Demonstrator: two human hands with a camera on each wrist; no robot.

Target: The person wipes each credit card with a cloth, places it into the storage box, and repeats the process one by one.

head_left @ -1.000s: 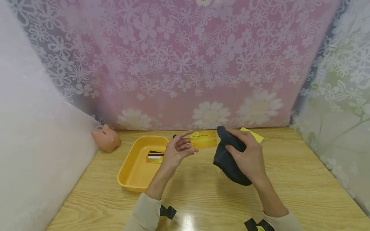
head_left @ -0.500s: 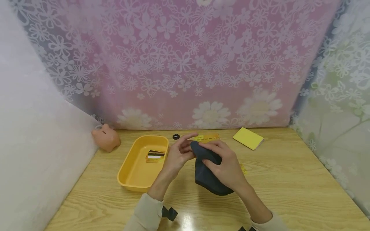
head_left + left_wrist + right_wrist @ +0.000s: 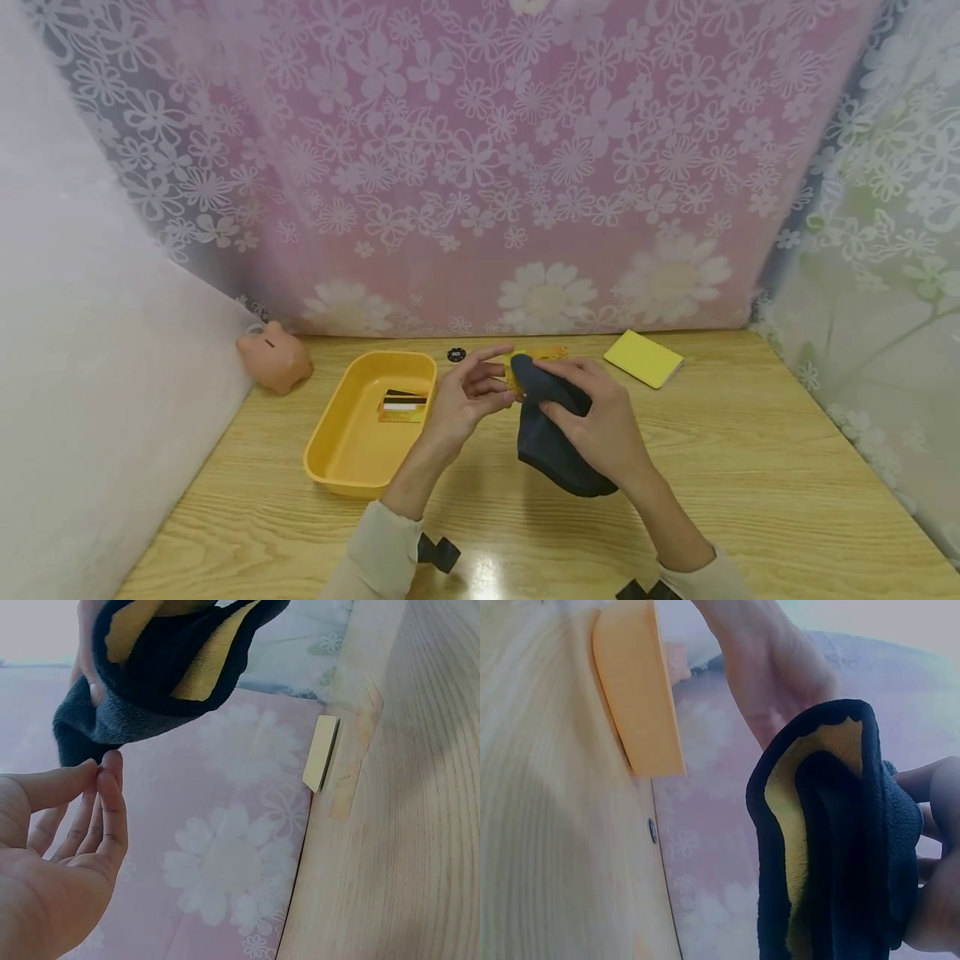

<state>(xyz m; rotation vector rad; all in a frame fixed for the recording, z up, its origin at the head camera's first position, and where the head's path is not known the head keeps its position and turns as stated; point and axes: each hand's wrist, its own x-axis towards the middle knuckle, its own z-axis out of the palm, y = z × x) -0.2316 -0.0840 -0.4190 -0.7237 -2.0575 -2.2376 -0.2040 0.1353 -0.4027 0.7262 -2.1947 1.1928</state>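
My left hand point(image 3: 461, 404) pinches the edge of a gold bank card point(image 3: 513, 379) between thumb and fingers. Most of the card is hidden behind a dark blue cloth point(image 3: 558, 450), which my right hand point(image 3: 600, 421) grips over it. The cloth hangs in loose folds above the table, and its yellow inner side shows in the left wrist view. There, the left thumb and fingertip point(image 3: 111, 761) meet right at the cloth's lower corner. In the right wrist view the cloth point(image 3: 825, 847) covers the card, with the right fingers behind its fold.
A yellow tray point(image 3: 322, 450) on the left holds several cards point(image 3: 402, 408). Beyond it stand a piggy bank point(image 3: 275, 358) and a black poker chip point(image 3: 456, 355). Behind the hands lies another gold card point(image 3: 555, 353); a yellow notebook point(image 3: 643, 358) lies back right.
The right hand has brought the cloth leftward onto the card, over to the left fingers, then shifted slightly back right. The left hand has stayed nearly in place.
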